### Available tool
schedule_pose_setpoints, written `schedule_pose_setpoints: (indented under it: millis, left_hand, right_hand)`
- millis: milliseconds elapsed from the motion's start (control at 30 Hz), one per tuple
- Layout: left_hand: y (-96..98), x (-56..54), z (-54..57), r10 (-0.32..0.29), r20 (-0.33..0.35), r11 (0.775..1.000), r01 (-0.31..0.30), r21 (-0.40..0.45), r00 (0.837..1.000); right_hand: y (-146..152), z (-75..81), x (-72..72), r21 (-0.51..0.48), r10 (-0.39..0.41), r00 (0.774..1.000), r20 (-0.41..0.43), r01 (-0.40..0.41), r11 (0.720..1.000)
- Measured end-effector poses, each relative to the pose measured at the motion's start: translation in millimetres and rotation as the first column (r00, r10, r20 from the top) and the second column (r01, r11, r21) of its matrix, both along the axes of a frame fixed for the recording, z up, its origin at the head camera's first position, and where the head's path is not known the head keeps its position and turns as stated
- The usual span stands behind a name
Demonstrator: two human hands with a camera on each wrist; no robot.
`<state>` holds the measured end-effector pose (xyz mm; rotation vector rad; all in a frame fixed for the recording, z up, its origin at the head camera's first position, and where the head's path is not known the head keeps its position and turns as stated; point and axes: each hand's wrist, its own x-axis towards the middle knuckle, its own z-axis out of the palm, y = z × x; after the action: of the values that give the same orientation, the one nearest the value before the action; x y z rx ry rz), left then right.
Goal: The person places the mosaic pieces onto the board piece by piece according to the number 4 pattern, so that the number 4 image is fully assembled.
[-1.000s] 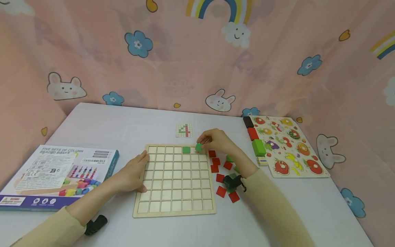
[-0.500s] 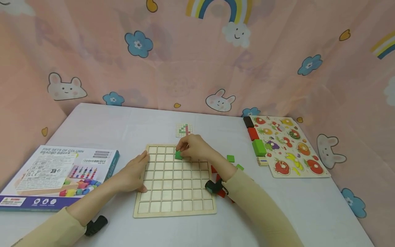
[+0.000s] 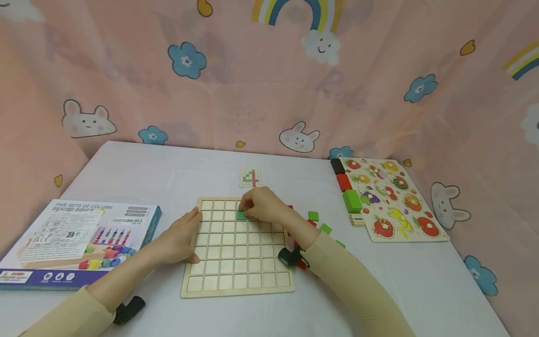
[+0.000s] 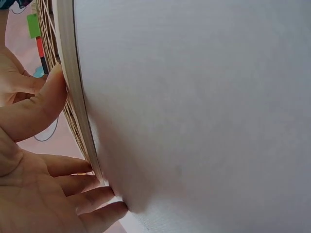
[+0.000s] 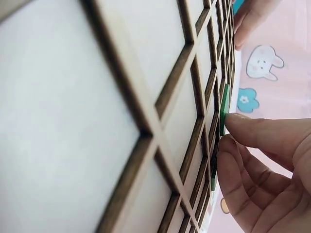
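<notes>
White table [image 3: 185,171]: supports the grid board [image 3: 226,253]. Left hand [image 3: 178,238]: at the board's nine o'clock edge, fingers extended, slightly apart. Right hand [image 3: 266,206]: toward one o'clock, thumb and finger clamped on the green tile [image 3: 241,216], located toward twelve.

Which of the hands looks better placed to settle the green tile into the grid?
The right hand, most likely: its thumb touches the green tile over the grid, and loose tiles lie on its side. The left hand rests against the grid's left edge, apart from the tile.
</notes>
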<state>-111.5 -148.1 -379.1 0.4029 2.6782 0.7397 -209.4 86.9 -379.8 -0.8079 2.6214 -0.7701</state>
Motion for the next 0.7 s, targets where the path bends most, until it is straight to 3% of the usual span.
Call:
schedule_pose_setpoints:
  millis: [300, 700]
  left_hand:
    - [-3.0, 3.2, 0.6, -0.011, 0.025, 1.000, 0.011, -0.017, 1.000]
    - [-7.9, 2.2, 3.7, -0.055, 0.081, 0.998, 0.053, 0.022, 0.995]
  right_hand:
    - [14, 5.2, -0.4, -0.017, -0.018, 1.000, 0.003, 0.018, 1.000]
    - [95, 25.2, -11.2, 0.025, -0.117, 0.992, 0.036, 0.117, 0.993]
